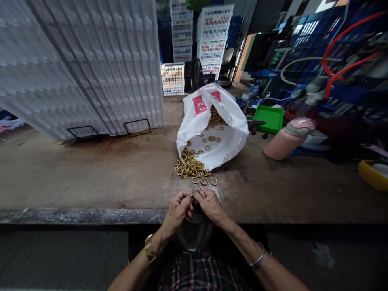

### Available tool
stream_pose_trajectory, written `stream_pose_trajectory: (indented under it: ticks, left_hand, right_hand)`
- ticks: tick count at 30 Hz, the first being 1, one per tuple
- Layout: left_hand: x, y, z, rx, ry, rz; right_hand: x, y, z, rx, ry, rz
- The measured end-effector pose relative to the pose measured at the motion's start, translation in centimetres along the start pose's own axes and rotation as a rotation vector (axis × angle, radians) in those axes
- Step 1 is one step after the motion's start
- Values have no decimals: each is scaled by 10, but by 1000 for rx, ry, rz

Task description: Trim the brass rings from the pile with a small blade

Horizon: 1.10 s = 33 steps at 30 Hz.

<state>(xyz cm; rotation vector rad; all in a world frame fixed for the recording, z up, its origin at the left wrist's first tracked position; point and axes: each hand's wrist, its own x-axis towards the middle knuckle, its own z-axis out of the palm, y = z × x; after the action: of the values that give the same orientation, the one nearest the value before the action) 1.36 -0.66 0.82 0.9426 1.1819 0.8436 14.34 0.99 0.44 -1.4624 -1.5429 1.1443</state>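
My left hand (178,208) is closed near the table's front edge, its thumb and fingers pinching what looks like a brass ring, mostly hidden by the fingers. Close beside it, my right hand (210,205) grips a small grey metal hand tool (201,192), whose thin tip sticks out past the fingers; its exact kind is too small to tell. Just beyond both hands lies a pile of brass rings (192,166), with a few single rings (214,181) at its near side. The pile spills from the mouth of a white plastic bag (194,129), which holds more rings.
Tall stacked white ribbed trays (121,64) stand at the left of the wooden table (91,173), with black wire handles at their foot. To the right are a pink bottle (283,141), a green tray (269,118), a yellow bin (373,174) and orange hoses (329,48). White crates (214,38) are stacked behind.
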Motion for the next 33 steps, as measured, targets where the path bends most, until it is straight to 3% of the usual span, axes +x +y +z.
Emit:
stream_pose_trajectory:
  ticks: [16,26,33]
  left_hand:
    - [3,-5,-9,-193,-120,-23]
    - [6,-17,-10,-249,-65,99]
    - [4,-13,-9,-143,-28,141]
  right_hand:
    - [9,9,6,1,-6,-69]
    - [-1,18,10,-496,-52,-256]
    - [-2,18,10,-551,-84,-268]
